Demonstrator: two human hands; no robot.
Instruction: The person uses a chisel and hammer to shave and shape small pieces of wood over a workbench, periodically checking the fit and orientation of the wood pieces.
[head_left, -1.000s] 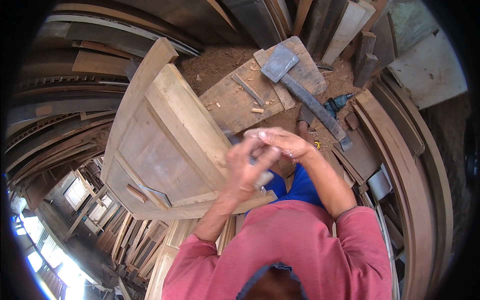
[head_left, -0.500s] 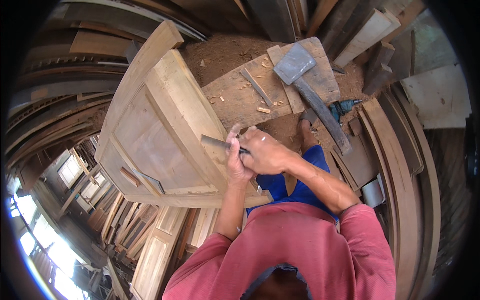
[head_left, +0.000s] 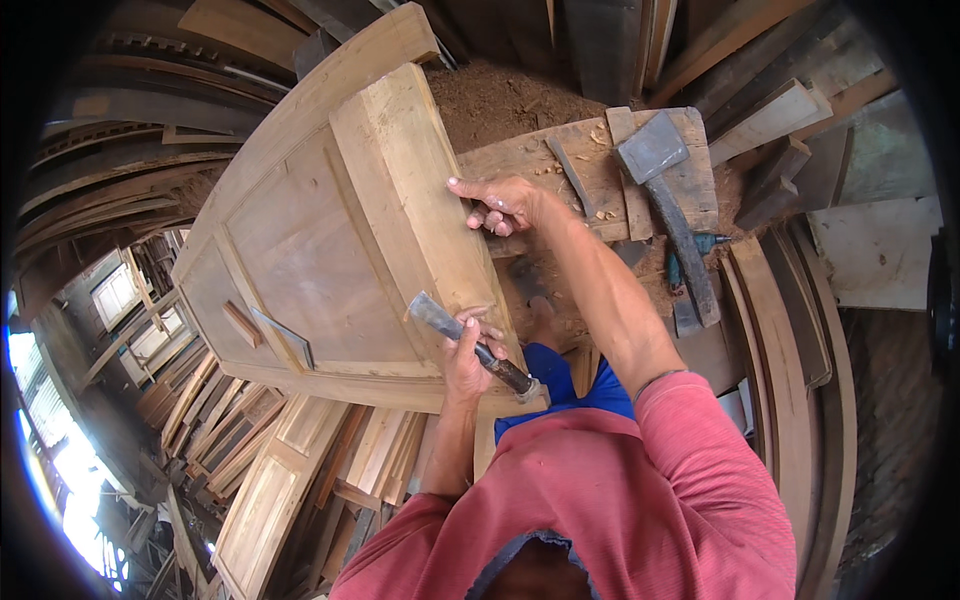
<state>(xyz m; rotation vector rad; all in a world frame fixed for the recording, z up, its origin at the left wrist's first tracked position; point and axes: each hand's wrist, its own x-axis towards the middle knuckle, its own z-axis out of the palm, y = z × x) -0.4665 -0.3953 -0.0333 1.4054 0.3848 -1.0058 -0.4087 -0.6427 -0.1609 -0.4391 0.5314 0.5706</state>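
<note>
A wide chisel with a flat metal blade and dark handle is in my left hand, its fingers wrapped round it. The blade points up and left over a pale wooden panel door. Higher up, my right hand holds nothing. One of its digits is stretched out onto the door's right edge, while the other fingers are partly bent beside that edge. A small wood strip and a flat metal-edged piece lie on the door's lower left part.
To the right, a worn plank bench carries a square-headed mallet, a narrow chisel-like strip and wood shavings. A teal power drill sits beyond the mallet handle. Long boards stand at the right; stacked timber fills the left.
My right hand has left the chisel and moved up to the door's edge. The chisel stays in my left hand, now lower and more tilted. The view has shifted.
</note>
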